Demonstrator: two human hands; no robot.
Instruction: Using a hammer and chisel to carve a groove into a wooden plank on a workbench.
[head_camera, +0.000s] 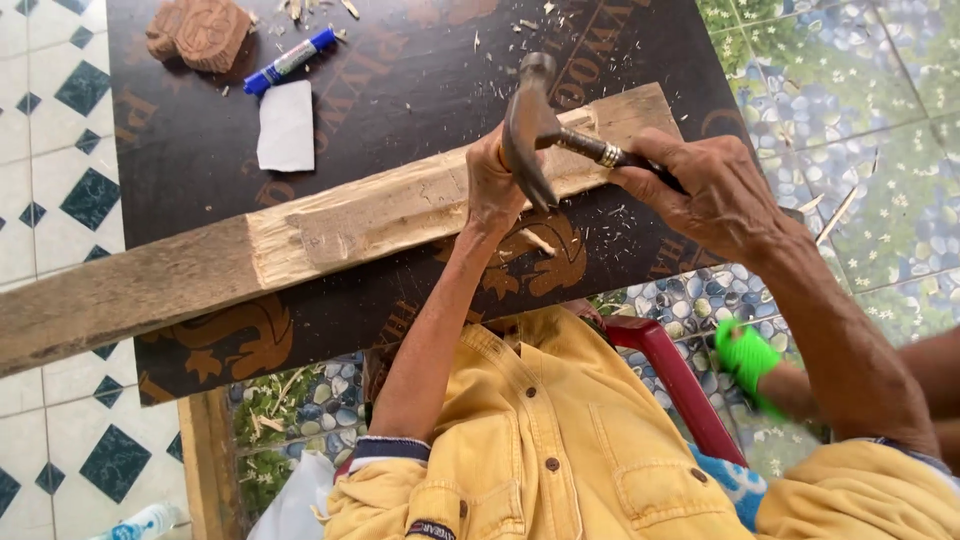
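Note:
My right hand (715, 190) grips the handle of a claw hammer (535, 125), its metal head raised just above a long wooden plank (330, 225). The plank lies slantwise across a dark plywood board (400, 90) and has a pale, chiselled stretch in its middle. My left hand (492, 185) is closed and rests against the plank's near edge, right under the hammer head. What it holds is hidden behind the hammer. Wood chips lie scattered on the board.
A carved wooden block (198, 32), a blue marker (290, 60) and a white paper slip (286, 126) lie at the board's far left. A red plastic chair (680, 375) stands below. Tiled floor surrounds the board. A green-wrapped object (748, 360) shows at the right.

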